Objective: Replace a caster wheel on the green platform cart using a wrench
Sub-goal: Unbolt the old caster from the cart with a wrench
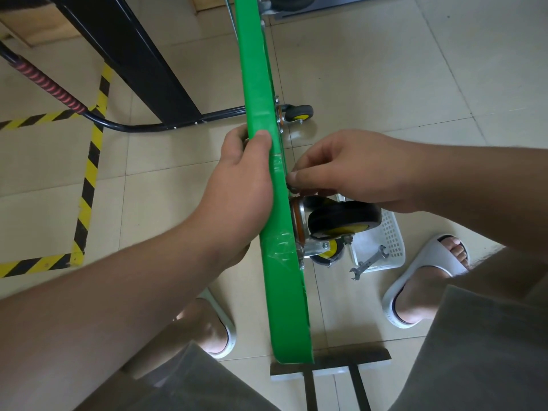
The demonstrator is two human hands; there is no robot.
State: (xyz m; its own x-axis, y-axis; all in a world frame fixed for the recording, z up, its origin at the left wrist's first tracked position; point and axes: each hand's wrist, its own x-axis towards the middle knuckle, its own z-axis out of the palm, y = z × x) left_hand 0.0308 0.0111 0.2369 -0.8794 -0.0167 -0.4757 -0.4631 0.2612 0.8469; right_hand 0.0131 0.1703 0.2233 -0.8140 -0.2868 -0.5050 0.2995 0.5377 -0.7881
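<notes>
Caster wheel (344, 218) juts right from the upended green cart (258, 84) at frame centre, just below the right hand (350, 170) pinching what looks like a fastener (293, 189), while the left hand (240, 185) grips the cart's edge.

Beige floor tiles (385, 84) carry yellow-and-black hazard tape (89, 179) marking a corner at left. A white perforated basket (388, 247) sits on the tiles at right, a wrench (369, 262) propped across its rim, beside a person's feet in white slippers (427, 280). A grey metal bar (332, 363) lies nearer the camera.
</notes>
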